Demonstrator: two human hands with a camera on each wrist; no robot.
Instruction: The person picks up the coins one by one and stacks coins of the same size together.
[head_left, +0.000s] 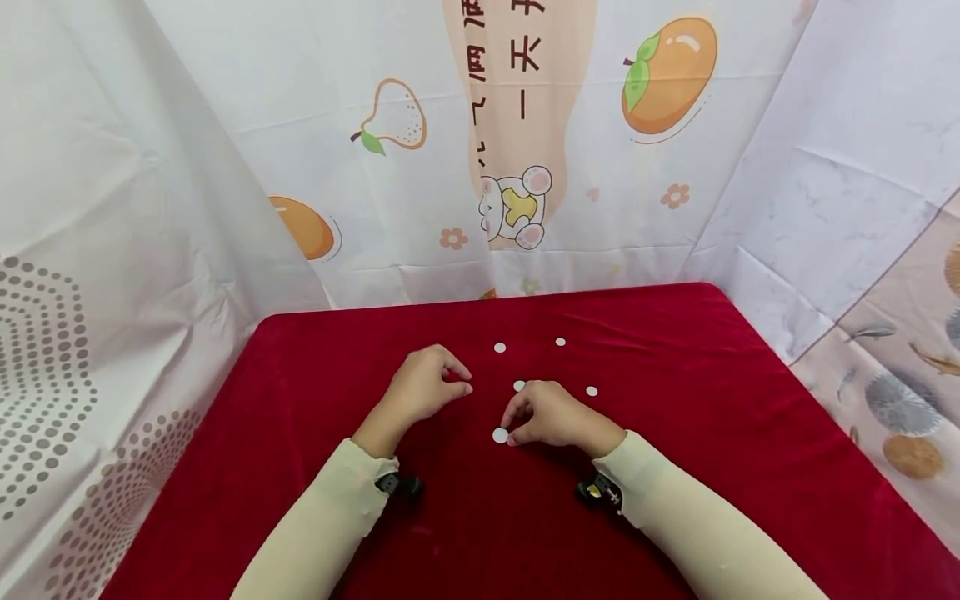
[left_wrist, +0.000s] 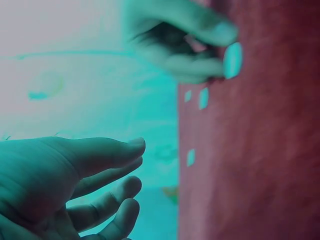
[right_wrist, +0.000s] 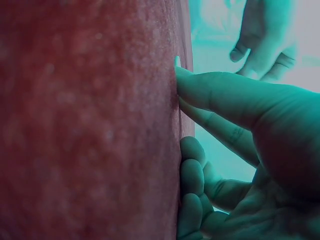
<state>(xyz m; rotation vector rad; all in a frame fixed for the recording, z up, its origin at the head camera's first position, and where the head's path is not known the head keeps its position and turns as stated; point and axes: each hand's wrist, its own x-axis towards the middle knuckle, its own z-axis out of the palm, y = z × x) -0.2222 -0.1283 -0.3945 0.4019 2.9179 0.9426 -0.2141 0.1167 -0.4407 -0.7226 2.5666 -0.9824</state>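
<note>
The person's right hand [head_left: 551, 414] pinches a small white disc [head_left: 498, 435] at its edge, near the middle of the worktop [head_left: 247, 450]; the left hand [head_left: 426, 383], fingers loosely bent and holding nothing, hangs at 10 o'clock from it. Four other white discs [head_left: 500, 347] [head_left: 560, 342] [head_left: 519, 386] [head_left: 592, 391] lie between 12 and 2 o'clock. The pinched one looks thin, so it could slip from the fingertips with so little edge to grip, and the right hand's knuckles could nudge the disc partly hidden behind them. Soft red cloth [head_left: 765, 467] covers the worktop; its nap might drag at a rim. A fruit-printed white curtain [head_left: 435, 200] closes the room at 12 o'clock; patterned sheets [head_left: 52, 367] [head_left: 862, 183] hang on the 9 and 3 o'clock sides.
</note>
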